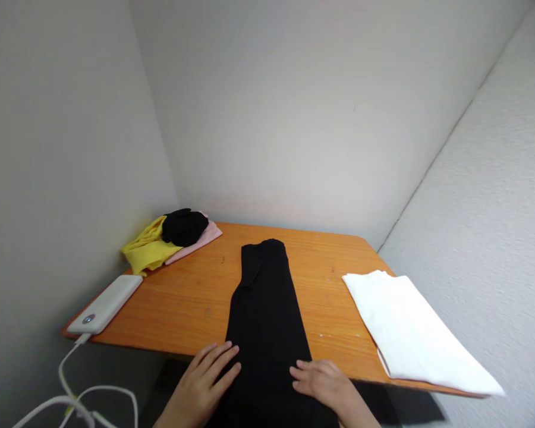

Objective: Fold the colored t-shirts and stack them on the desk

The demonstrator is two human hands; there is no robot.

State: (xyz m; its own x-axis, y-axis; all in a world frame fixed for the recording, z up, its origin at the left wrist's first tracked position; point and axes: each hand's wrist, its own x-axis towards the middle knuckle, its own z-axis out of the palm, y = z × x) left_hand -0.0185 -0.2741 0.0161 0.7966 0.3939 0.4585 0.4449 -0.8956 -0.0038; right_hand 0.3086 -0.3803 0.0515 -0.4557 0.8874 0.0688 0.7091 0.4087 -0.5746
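A long black garment [266,303] lies lengthwise down the middle of the orange wooden table [196,297] and hangs over its near edge. My left hand [207,380] lies flat on the garment's near left side, fingers stretched out. On the garment's near right side rests my right hand [323,383], palm down, with its fingers spread. Neither hand holds anything.
A folded white cloth [412,333] lies at the table's right edge. In the far left corner sits a pile of yellow [147,248], black [184,227] and pink [203,239] clothes. A white power bank [106,303] with a cable [71,386] lies at the left edge. Walls close in on three sides.
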